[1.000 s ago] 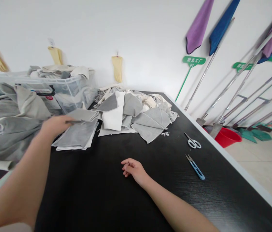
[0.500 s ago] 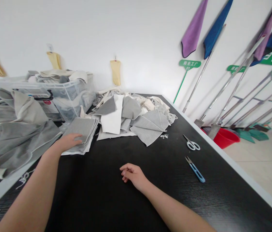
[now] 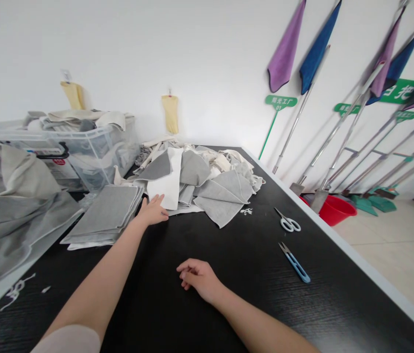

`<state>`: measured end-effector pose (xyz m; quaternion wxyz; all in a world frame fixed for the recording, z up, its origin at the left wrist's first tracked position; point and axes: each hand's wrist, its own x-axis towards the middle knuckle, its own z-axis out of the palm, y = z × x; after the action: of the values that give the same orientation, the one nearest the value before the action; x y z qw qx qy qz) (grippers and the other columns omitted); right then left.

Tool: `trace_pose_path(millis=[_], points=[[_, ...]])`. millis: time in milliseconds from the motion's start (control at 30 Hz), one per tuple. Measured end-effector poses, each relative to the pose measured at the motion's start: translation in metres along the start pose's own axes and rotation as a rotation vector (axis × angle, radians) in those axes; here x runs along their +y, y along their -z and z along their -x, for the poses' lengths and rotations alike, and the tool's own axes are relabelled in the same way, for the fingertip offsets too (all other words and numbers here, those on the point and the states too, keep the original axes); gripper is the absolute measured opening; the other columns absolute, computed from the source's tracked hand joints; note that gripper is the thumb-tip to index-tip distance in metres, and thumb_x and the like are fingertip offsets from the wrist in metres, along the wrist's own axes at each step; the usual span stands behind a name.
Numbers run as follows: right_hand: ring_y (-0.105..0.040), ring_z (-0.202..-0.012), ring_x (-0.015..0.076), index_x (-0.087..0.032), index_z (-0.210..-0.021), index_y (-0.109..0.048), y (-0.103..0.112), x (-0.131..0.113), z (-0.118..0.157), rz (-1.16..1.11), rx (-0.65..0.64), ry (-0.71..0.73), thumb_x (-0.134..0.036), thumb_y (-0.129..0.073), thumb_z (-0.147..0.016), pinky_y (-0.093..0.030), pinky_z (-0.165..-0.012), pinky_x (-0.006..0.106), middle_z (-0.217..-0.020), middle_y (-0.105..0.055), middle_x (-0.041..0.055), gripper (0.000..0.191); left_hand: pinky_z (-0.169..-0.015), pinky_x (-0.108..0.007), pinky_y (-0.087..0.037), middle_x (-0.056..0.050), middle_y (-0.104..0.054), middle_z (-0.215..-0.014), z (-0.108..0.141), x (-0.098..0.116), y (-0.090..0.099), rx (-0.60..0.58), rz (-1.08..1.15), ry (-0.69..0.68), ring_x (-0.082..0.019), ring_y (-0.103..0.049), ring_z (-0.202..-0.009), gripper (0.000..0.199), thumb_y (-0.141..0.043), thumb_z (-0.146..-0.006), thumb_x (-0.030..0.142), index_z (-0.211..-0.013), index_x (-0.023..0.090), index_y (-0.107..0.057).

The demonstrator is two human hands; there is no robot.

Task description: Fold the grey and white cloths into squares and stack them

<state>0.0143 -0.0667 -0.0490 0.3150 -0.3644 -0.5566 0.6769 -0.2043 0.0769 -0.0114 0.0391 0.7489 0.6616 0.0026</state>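
1. And across goes the left hand (image 3: 153, 211)! It was on the stack of grey cloths (image 3: 104, 211) half a second ago; now it has reached the near edge of the loose heap (image 3: 197, 169).
2. Fingers spread and stretched out, nothing gripped, right at the lower edge of a white cloth (image 3: 168, 189). Touching it or just above? Cannot tell from here.
3. The stack lies free of the fingers now, to the left of the heap on the black table (image 3: 243, 289), its layers slightly fanned along the near edge. Attention looks to have switched from the piled cloths to the loose ones.
4. Over to the right hand (image 3: 199, 277): no real change there, resting near the middle of the table, fingers loosely curled. No cloth shows in it, but the palm is hidden, so whether it holds something small cannot be told.
5. Off to the right, the white-handled scissors (image 3: 290, 224) and the blue snips (image 3: 297, 267) lie untouched, well apart from the left hand.
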Motion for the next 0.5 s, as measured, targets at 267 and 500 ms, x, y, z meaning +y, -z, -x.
trace_pose_path(millis=[267,500], points=[[-0.049,-0.050,0.0071,-0.016,-0.078,-0.059,0.001,0.005,0.000,0.016,-0.006,0.010,-0.022,-0.054,-0.065,-0.041,-0.049,0.023,-0.061,-0.049,-0.0026,0.016,-0.093,-0.050,-0.007,-0.007,-0.026,-0.131,-0.008,0.009,-0.015,0.110,0.274,0.091,-0.026,-0.020,-0.119,0.041,-0.049,-0.065,0.035,-0.103,0.021,-0.053],[-0.049,-0.051,0.0074,-0.015,-0.078,-0.059,0.000,0.003,0.002,0.031,-0.015,0.024,-0.020,-0.053,-0.065,-0.041,-0.049,0.023,-0.061,-0.050,-0.0022,0.016,-0.076,-0.032,-0.040,-0.010,-0.061,-0.093,-0.013,-0.004,0.003,0.314,0.748,0.244,-0.022,-0.053,-0.091,0.038,-0.043,-0.069,0.036,-0.093,0.013,-0.060]])
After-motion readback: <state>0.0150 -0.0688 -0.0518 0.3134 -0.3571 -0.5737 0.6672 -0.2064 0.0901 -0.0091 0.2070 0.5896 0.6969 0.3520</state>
